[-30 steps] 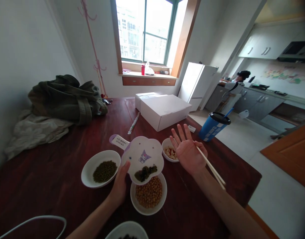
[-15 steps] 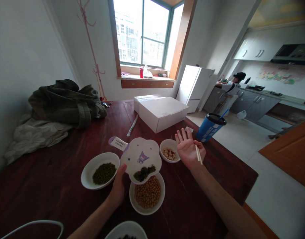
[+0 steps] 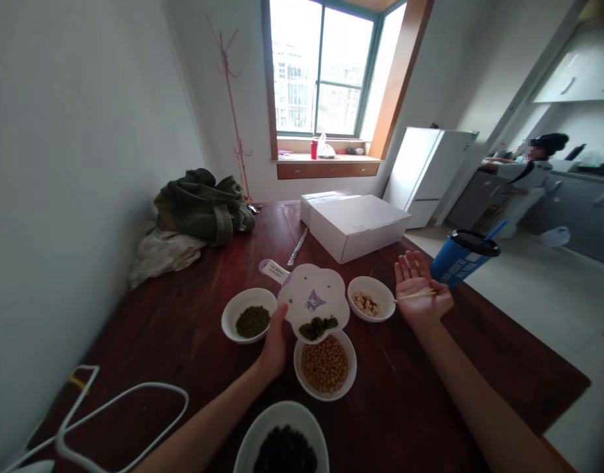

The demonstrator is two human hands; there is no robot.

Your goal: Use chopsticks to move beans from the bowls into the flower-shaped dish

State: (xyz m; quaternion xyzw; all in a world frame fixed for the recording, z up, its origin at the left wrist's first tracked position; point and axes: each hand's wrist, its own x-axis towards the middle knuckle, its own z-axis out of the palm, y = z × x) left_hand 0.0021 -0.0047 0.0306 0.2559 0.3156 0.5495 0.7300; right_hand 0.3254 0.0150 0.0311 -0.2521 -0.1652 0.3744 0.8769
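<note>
So, head view: left hand (image 3: 274,348) closed on edge of flower-shaped plastic dish (image 3: 309,295), dish held over bowl of chickpeas (image 3: 326,397) (dark greens on it). Right hand (image 3: 420,289) palm up, fingers (image 3: 410,266) spread wide, chopsticks (image 3: 415,295) across palm.

1 camera, worn on the person's head, looks forward and down along the dark wooden counter (image 3: 410,394) from close above it (a wide, curved view), reaching the window (image 3: 322,72) at the far end.
</note>
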